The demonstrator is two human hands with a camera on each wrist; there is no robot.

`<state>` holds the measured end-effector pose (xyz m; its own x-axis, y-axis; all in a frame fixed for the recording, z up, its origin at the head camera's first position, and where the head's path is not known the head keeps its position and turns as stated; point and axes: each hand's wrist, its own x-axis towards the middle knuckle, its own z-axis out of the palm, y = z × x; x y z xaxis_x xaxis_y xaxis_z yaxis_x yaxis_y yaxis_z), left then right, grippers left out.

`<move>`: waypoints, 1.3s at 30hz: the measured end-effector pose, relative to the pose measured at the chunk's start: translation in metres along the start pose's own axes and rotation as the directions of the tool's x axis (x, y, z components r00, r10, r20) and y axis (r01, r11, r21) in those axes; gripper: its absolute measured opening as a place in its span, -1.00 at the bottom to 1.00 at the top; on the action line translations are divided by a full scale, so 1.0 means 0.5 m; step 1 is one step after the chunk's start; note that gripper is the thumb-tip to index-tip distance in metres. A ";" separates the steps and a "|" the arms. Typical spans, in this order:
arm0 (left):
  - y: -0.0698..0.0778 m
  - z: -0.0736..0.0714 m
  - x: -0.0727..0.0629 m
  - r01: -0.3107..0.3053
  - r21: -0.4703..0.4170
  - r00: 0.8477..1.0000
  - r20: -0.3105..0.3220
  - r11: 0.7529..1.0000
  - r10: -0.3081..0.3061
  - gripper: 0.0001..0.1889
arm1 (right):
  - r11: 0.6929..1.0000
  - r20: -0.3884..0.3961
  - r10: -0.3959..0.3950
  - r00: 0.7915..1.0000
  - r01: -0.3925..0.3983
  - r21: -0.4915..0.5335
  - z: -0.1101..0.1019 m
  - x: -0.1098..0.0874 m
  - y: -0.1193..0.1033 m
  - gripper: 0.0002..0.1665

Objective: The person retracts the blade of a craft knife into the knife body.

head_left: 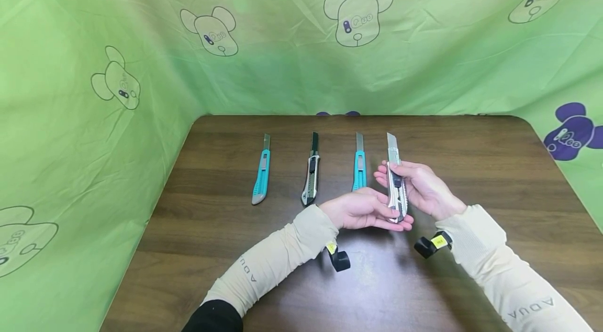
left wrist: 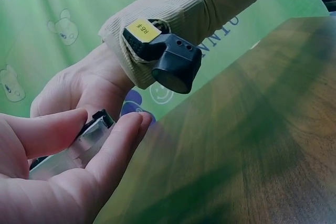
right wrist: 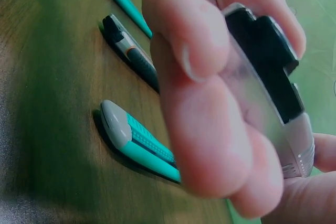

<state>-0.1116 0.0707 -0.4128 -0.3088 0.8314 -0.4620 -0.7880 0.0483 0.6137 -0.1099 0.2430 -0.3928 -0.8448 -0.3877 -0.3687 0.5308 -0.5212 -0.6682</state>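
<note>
A silver box cutter [head_left: 397, 196] with a dark slider is held up over the table by both hands, its blade [head_left: 392, 142] extended and pointing away from me. My left hand [head_left: 360, 210] grips the lower end of its handle, thumb on top and fingers underneath. Higher on the handle, my right hand [head_left: 431, 189] holds it with the thumb by the slider and fingers behind. In the left wrist view, the handle [left wrist: 86, 142] shows between the left thumb and fingers. Fingers cover part of the cutter [right wrist: 268, 72] in the right wrist view.
On the wooden table [head_left: 202, 269], a teal box cutter [head_left: 261, 177], a black-and-silver one [head_left: 311, 175] and another teal one [head_left: 359, 164] lie in a row, blades pointing away. The left hand partly overlaps the nearest teal cutter. Green printed cloth [head_left: 282, 75] hangs behind the table.
</note>
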 end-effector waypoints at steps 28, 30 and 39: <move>-0.001 -0.002 0.000 0.007 -0.051 1.000 0.005 0.999 -0.007 -0.54 | 0.998 0.095 -0.032 0.995 0.026 0.065 -0.011 0.005 0.008 -0.69; -0.001 -0.003 0.001 0.004 -0.055 1.000 0.002 0.998 -0.004 -0.54 | 0.997 0.095 -0.035 0.995 0.029 0.065 -0.012 0.005 0.009 -0.69; -0.006 -0.007 0.000 -0.033 -0.014 0.999 -0.001 0.999 0.033 -0.58 | 0.998 0.098 -0.035 0.995 0.030 0.053 -0.018 0.007 0.015 -0.70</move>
<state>-0.1112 0.0684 -0.4168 -0.3353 0.8320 -0.4420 -0.7849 0.0128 0.6195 -0.1094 0.2446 -0.4049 -0.8523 -0.4419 -0.2799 0.5081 -0.5724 -0.6436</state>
